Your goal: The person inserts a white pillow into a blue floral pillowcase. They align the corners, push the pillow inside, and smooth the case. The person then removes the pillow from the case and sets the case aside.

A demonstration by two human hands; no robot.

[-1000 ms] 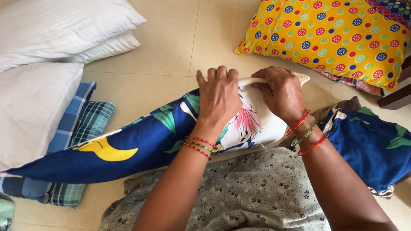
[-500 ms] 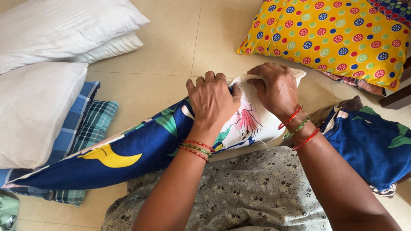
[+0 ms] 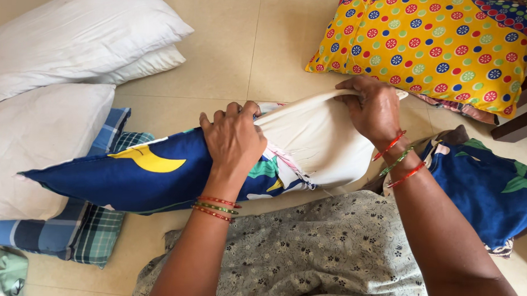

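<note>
A white pillow (image 3: 316, 144) lies across my lap, partly inside a dark blue pillowcase (image 3: 140, 173) printed with yellow and green shapes. My left hand (image 3: 232, 138) grips the open edge of the pillowcase over the pillow's middle. My right hand (image 3: 374, 108) clutches the bare white end of the pillow, lifted a little off the floor. Both wrists wear red and green bangles. The pillow's far end is hidden inside the case.
White bare pillows (image 3: 74, 36) are stacked at the left on a blue checked cloth (image 3: 91, 235). A yellow dotted pillow (image 3: 436, 46) leans at the top right. Another blue floral cloth (image 3: 490, 191) lies at the right. Beige floor tiles (image 3: 243, 54) lie beyond.
My left hand has slid the pillowcase edge to the left, baring more white pillow. My right hand has pulled the pillow's end up and to the right.
</note>
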